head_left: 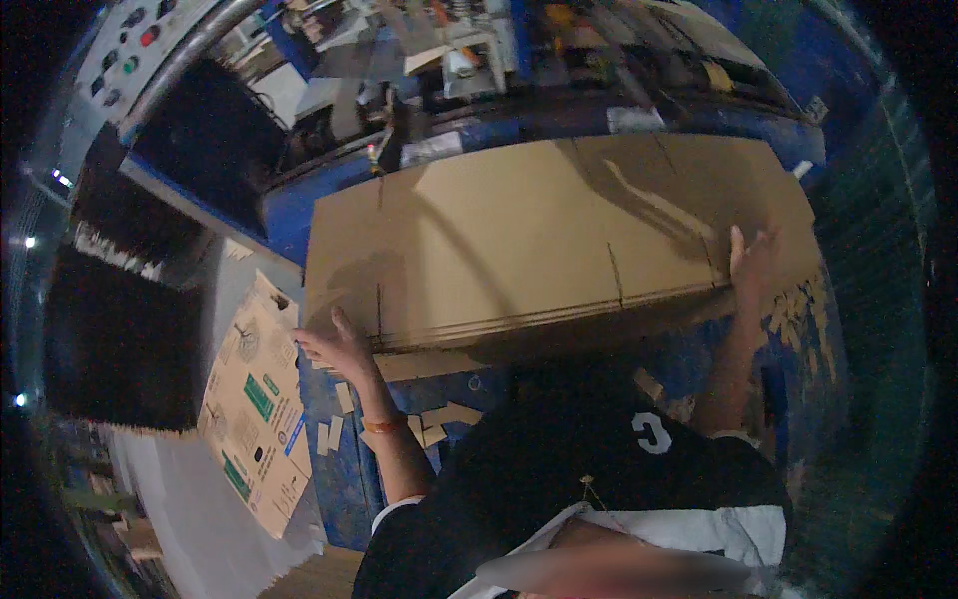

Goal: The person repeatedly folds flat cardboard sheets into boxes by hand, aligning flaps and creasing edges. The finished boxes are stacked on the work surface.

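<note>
A broad stack of brown cardboard sheets (pixel 499 235) lies in front of me, its layered near edge facing me. Dark creases or slots cut into the sheets at several places. At the stack's near left corner is my left hand (pixel 339 346), thumb raised and fingers stretched leftward, an orange band on its wrist. My right hand (pixel 750 262) rests at the right part of the near edge, thumb up and fingers apart. Both hands seem to touch the cardboard without closing round it; shadow blurs the right fingertips.
Under the stack is a worn blue machine bed (pixel 344 454) strewn with cardboard scraps (pixel 449 414). A printed cardboard sheet (pixel 261 409) leans at the left. Machinery (pixel 439 70) stands beyond the stack, with a button panel (pixel 130 50) at the far left.
</note>
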A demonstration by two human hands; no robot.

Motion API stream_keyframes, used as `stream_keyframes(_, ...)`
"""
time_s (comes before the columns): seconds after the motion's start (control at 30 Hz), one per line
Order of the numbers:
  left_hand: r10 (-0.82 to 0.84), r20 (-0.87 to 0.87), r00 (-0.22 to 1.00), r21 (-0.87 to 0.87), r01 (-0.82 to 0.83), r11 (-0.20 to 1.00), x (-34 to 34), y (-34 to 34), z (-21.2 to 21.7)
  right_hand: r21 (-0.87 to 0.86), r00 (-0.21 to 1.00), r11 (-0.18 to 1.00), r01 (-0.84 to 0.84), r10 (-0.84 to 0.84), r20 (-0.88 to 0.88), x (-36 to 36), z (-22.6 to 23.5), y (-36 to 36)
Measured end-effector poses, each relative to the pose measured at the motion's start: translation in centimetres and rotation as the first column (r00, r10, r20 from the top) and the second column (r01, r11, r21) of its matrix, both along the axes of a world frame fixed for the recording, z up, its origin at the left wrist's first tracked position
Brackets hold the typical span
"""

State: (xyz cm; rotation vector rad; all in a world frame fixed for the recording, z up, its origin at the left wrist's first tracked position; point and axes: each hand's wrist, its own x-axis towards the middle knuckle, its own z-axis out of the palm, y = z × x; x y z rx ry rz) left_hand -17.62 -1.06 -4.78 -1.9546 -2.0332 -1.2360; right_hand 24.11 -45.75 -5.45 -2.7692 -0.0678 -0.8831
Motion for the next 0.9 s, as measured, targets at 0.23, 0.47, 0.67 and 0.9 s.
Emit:
stream_keyframes(0.23,-0.305,0.637,0.708,-0.001,0.396,0.918,0.5,0.8,4.6,-0.129,0.989,0.982,0.14,-0.145,-0.034,-4.3,-0.5,-2.7)
stream_keyframes(0.47,-0.537,0.438,0.72,0.482,0.316,0.817,-1.0,3.4,8.0,0.416,1.0,0.909,-0.003,-0.003,0.013,-1.2,0.6,-0.4)
stream_keyframes(0.67,-0.457,0.786,0.416,0.345,0.319,0.883,-2.2,4.6,4.7,0.827,0.878,0.385,-0.411,-0.076,0.472,4.9,2.4,0.7)
stream_keyframes(0.9,-0.255,0.952,-0.166,0.295,0.713,0.636,-0.4,0.9,5.9,0.869,0.825,-0.027,-0.494,0.3,0.479,-3.5,8.9,0.2)
